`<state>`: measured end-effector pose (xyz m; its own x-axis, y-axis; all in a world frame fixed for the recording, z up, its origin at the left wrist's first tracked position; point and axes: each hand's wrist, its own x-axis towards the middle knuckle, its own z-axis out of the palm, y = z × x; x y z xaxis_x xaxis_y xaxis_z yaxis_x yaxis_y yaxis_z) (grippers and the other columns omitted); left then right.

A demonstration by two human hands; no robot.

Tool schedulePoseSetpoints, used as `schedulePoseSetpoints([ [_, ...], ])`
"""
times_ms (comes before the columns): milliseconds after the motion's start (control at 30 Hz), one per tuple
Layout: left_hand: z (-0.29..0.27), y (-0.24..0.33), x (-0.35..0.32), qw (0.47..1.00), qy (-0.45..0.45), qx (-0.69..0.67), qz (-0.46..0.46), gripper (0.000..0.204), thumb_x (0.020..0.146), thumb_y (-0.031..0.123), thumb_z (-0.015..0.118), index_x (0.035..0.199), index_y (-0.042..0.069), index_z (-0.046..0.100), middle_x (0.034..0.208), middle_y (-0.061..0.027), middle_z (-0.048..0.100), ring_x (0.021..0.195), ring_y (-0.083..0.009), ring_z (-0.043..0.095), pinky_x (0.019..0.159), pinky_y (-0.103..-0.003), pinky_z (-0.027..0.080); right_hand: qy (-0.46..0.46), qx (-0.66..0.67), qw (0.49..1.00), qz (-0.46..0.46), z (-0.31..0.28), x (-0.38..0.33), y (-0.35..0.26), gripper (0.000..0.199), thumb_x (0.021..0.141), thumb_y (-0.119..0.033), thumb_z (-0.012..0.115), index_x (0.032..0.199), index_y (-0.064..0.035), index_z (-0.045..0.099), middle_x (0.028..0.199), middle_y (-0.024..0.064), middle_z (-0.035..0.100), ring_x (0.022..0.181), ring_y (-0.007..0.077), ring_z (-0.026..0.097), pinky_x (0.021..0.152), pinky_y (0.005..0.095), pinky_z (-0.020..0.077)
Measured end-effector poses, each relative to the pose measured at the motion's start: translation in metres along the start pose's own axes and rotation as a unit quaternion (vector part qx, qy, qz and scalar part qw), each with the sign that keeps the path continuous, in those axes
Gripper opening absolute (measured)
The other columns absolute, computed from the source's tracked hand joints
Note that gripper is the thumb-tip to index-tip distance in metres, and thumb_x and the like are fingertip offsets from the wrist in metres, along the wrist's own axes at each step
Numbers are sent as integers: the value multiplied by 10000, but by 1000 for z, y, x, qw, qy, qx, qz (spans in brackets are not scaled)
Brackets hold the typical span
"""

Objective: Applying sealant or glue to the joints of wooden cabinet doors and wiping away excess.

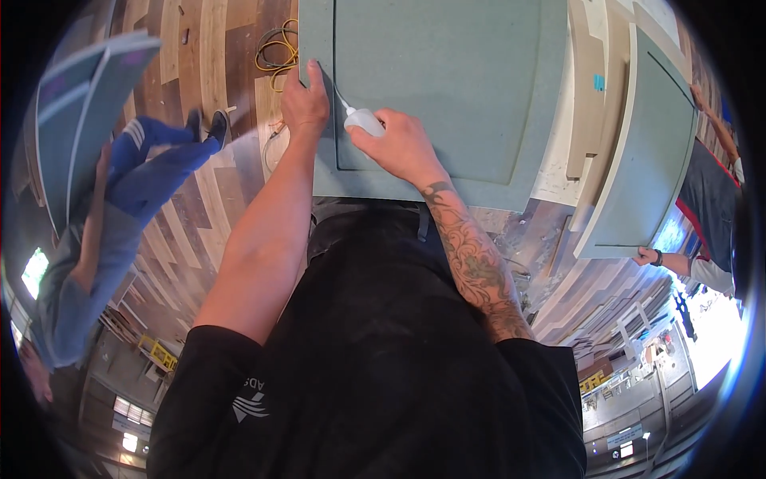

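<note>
A grey-green panel door (447, 76) with a recessed centre lies in front of me, its near edge against my body. My left hand (306, 104) grips the door's left edge, thumb on top and fingers curled out of sight below. In my right hand (399, 144) is a small white squeeze bottle (365, 122), held tilted with its thin nozzle pointing up and left. The nozzle's tip is at the groove along the left side of the recessed panel. The bottle's far end is hidden by my fingers.
At right, a co-worker's hands (648, 255) hold another grey-green door (638, 160). A second person (152, 168) in blue trousers stands at left beside tilted panels (88, 120). A yellow cord (277, 52) lies coiled on the wood-plank floor (199, 184).
</note>
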<state>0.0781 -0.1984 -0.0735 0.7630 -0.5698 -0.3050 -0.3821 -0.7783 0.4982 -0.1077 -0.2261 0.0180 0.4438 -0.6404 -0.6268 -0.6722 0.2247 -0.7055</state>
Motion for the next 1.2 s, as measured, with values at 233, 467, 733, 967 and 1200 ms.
schedulePoseSetpoints([
  [233, 6, -3, 9, 1000, -9, 6, 0, 664, 995, 593, 450, 1336, 47, 613, 1220, -272, 672, 1149, -469, 617, 977, -524, 474, -16, -6, 1000, 8, 9, -7, 8, 494, 845, -437, 722, 998, 33, 717, 889, 227, 719, 867, 391, 702, 801, 451, 540],
  [467, 7, 4, 8, 1000, -3, 10, -3, 595, 1001, 575, 460, 1269, 77, 644, 1170, -259, 687, 1117, -463, 625, 954, -520, 478, -27, -5, 1000, 13, 9, -9, 11, 474, 845, -415, 723, 988, 36, 713, 887, 235, 714, 866, 402, 698, 796, 454, 535],
  [733, 10, 2, 12, 1000, -11, 0, -10, 584, 1005, 572, 461, 1255, 80, 651, 1188, -230, 689, 1115, -450, 631, 950, -514, 482, -21, 2, 1000, 5, 12, -10, 15, 467, 847, -406, 722, 991, 38, 714, 891, 242, 713, 865, 406, 696, 795, 453, 535],
  [967, 9, 5, 19, 998, -44, 0, -42, 609, 994, 595, 443, 1316, 111, 625, 1243, -214, 679, 1149, -449, 628, 966, -527, 491, -18, -19, 1000, -13, 13, -9, 19, 454, 850, -398, 719, 984, 36, 714, 884, 246, 709, 869, 416, 694, 795, 455, 538],
  [1200, 11, 1, 19, 999, -40, -9, -20, 645, 990, 600, 442, 1349, 89, 603, 1243, -242, 674, 1146, -456, 630, 970, -530, 491, -10, 2, 1000, 2, 16, -14, 20, 469, 843, -410, 720, 986, 37, 713, 885, 247, 707, 862, 415, 692, 792, 452, 536],
])
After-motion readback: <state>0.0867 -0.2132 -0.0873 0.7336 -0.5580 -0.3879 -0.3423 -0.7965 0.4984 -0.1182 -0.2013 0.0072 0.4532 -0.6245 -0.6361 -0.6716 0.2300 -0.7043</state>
